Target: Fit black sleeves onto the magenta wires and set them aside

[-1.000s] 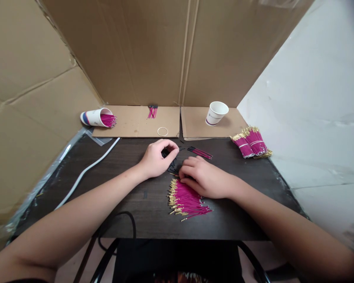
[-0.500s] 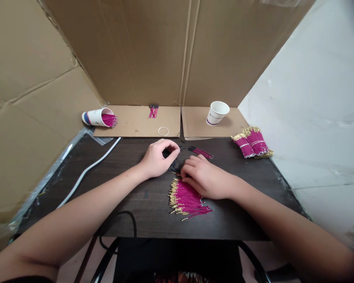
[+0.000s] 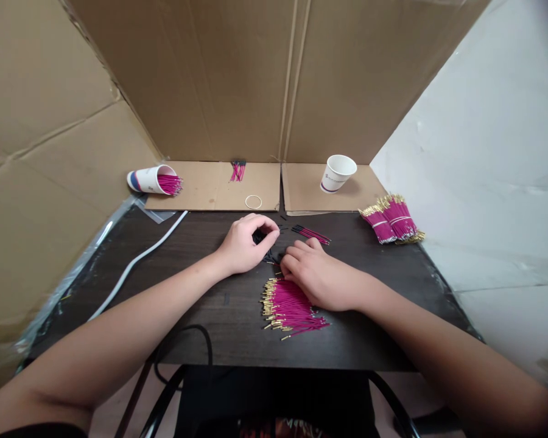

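Note:
My left hand [image 3: 245, 244] hovers over a small heap of short black sleeves [image 3: 269, 255], thumb and forefinger pinched together. Whatever sits in that pinch is too small to make out. Just to the right, my right hand [image 3: 318, 275] is closed with its fingers curled under, so anything they grip is hidden. Its fingertips are beside the black sleeves. Below it lies a pile of magenta pins [image 3: 292, 307] with gold ends pointing left, partly covered by the hand. Several magenta pins with black ends [image 3: 310, 235] lie together beyond the right hand.
A tipped paper cup [image 3: 148, 180] holds magenta pins at the left. An upright paper cup [image 3: 335, 175] stands on cardboard at the back. Banded bundles [image 3: 393, 220] sit at right. A rubber band [image 3: 253, 201], more black-ended pins [image 3: 238, 171] and a white cable [image 3: 139, 258] also lie about.
Both hands stay almost in place, with only a slight shift of the right fingers. The piles look the same; the whole view has shifted a little.

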Available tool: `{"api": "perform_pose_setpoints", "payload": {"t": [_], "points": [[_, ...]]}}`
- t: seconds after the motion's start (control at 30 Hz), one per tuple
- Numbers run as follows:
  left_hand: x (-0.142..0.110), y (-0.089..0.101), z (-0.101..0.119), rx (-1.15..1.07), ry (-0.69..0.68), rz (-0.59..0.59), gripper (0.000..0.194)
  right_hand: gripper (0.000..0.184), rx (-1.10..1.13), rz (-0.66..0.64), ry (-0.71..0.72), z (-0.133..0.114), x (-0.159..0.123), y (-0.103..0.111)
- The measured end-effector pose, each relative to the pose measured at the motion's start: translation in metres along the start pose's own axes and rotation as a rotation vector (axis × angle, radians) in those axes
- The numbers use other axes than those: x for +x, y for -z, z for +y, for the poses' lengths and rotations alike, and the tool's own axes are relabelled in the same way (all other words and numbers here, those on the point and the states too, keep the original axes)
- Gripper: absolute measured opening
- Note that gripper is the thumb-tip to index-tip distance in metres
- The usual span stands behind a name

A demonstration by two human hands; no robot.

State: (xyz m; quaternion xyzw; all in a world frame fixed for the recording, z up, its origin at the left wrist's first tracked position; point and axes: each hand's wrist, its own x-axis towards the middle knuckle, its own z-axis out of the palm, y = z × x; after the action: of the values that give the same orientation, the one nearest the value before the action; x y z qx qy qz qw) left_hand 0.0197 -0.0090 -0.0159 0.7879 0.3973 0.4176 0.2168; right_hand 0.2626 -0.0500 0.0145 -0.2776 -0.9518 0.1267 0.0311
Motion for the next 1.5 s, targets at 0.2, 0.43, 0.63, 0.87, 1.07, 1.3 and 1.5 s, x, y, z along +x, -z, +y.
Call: {"api": "perform_pose_setpoints", "payload": {"t": [0.2, 0.43, 0.63, 0.87, 1.07, 1.3, 1.5], "points": [[0.000, 0.000, -0.001, 0.024, -0.024, -0.007, 0.008, 0.018, 0.025, 0.034, -0.009, 0.001, 0.001, -0.001], [0.000, 0.000, 0.000, 0.029, -0.023, -0.002, 0.008, 0.022, 0.087, 0.093, 0.038, 0.006, -0.001, 0.006], [0.000, 0.000, 0.001, 0.033, -0.022, -0.006, 0.009, 0.015, 0.082, 0.103, -0.003, 0.012, -0.002, 0.008], [0.000, 0.000, 0.000, 0.022, -0.023, -0.009, 0.008, 0.019, 0.028, 0.070, -0.047, 0.013, -0.002, 0.002], [0.000, 0.001, 0.002, -0.032, 0.008, -0.004, 0.009, 0.012, 0.196, 0.409, -0.085, 0.025, -0.003, 0.006], [0.000, 0.001, 0.001, -0.104, 0.054, 0.026, 0.014, 0.006, 0.361, 0.750, -0.171, 0.037, -0.001, 0.003], [0.000, 0.001, 0.004, -0.097, 0.049, 0.017, 0.016, 0.004, 0.372, 0.677, -0.150, 0.037, 0.000, -0.001]]}}
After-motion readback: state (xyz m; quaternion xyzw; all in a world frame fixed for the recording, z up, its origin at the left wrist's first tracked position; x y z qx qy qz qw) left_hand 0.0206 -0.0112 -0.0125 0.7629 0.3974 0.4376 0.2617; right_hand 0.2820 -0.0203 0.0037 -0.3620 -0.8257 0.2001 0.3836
